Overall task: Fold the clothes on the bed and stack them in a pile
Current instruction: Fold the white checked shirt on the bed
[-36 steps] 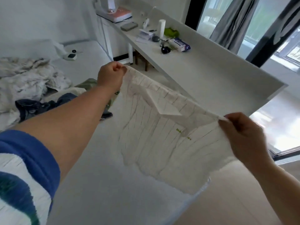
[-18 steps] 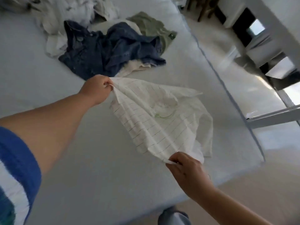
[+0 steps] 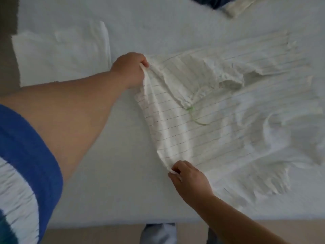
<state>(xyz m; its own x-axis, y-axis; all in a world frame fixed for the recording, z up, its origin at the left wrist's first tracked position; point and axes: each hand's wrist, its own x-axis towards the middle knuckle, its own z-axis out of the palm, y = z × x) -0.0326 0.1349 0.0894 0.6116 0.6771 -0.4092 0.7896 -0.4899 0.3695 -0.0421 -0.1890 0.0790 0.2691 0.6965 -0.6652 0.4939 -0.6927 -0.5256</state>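
Head view: my left hand [image 3: 129, 72] and right hand [image 3: 189, 179] each pinch an edge of the striped shirt [image 3: 219, 118], lying bumpy across the middle of the bed [image 3: 109, 164]. Bumps could make a crooked fold.

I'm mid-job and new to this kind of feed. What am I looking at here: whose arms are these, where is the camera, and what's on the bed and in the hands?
There is no machine: a person works with bare hands, and the single camera sits on their head, looking down. The left hand and the right hand each pinch a corner of a striped shirt, whose far part lies spread on the bed. Each grip is closed on the cloth. Left of it lies a folded white garment. At the top edge peek a dark garment and a cream one. The blue and white sleeve is the person's own.
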